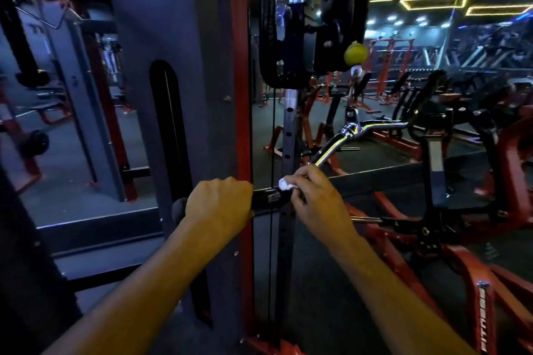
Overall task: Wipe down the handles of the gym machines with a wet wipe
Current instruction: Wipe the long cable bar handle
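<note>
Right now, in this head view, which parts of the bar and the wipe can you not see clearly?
- Black grip under the left hand: covered by the fingers.
- Wet wipe: mostly hidden inside the right hand; only a white corner shows.
- Label on the grip: too small and blurred to read.
- Far end of the chrome bar: lost against dark machines.

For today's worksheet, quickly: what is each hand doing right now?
Left hand: fingers curled round the black grip of the bar.
Right hand: fingers pinching the white wet wipe against the bar.
</note>
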`<state>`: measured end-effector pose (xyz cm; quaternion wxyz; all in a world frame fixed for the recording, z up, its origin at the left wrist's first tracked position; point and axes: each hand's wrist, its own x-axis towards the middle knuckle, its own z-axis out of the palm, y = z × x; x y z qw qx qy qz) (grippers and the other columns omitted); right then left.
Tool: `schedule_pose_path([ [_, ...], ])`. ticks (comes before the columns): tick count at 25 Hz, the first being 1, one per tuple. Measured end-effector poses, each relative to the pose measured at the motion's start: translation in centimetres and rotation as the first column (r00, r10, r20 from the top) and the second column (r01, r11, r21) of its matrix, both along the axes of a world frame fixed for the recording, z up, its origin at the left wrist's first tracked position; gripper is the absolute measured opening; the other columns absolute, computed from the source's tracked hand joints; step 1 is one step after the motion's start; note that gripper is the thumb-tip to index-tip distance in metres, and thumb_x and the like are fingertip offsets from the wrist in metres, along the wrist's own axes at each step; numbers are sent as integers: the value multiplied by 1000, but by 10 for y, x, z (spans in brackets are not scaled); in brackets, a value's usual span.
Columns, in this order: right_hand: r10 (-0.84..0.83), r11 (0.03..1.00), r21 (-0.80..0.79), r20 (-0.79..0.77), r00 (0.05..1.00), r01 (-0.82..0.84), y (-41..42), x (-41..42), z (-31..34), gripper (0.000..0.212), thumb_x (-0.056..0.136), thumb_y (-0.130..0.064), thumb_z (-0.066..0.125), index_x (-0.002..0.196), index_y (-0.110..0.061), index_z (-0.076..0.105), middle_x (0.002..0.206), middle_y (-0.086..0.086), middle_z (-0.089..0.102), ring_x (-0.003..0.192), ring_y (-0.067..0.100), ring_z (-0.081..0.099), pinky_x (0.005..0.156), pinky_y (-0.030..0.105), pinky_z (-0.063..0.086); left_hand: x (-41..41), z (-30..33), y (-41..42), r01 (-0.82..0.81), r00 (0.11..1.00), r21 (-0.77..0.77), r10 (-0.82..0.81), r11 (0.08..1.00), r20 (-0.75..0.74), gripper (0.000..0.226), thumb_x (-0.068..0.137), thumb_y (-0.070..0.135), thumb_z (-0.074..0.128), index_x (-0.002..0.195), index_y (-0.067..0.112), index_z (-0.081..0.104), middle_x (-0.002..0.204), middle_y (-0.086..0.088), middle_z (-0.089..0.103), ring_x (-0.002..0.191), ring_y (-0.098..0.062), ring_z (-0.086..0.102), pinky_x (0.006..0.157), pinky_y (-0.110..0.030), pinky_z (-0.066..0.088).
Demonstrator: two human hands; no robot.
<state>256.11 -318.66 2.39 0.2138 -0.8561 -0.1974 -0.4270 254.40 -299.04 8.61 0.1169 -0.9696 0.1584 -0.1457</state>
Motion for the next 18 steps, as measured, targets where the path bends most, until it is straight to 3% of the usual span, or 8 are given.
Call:
schedule_pose_path([
  [3,81,997,20,-52,995,-80,14,6,-19,28,88,7,65,112,-3,71,106,1,55,100,15,60,94,15,48,4,-22,9,-11,1000,-69,11,998,7,20,101,40,55,117,30,60,99,2,67,88,-22,69,64,-32,42],
  [6,135,989,-58,-44,990,-138,10,16,-22,26,89,6,65,113,-4,71,105,2,57,98,17,60,93,21,51,4,-41,13,-49,999,-119,47,992,-21,15,101,30,55,116,28,57,88,3,62,81,-21,68,61,-32,42],
  [10,121,992,34,-51,991,-119,7,26,-24,26,89,4,64,113,-5,72,106,1,56,100,16,61,98,23,51,7,-59,11,-64,997,-172,56,983,-52,18,102,32,54,120,28,52,84,5,53,82,-21,67,64,-32,46],
  [14,215,976,-9,-54,975,-216,13,21,-35,25,91,-1,59,112,-7,72,108,1,57,104,12,60,100,21,49,8,-72,12,-83,995,-204,71,975,-67,16,103,32,51,118,27,50,72,8,42,75,-18,64,67,-34,55],
  [18,143,984,113,-31,989,-139,2,28,-31,26,88,5,62,110,-5,72,107,0,56,100,13,60,96,23,52,9,-82,10,-85,996,-222,78,971,-42,10,103,29,50,112,26,50,68,7,39,57,-14,48,54,-31,45],
])
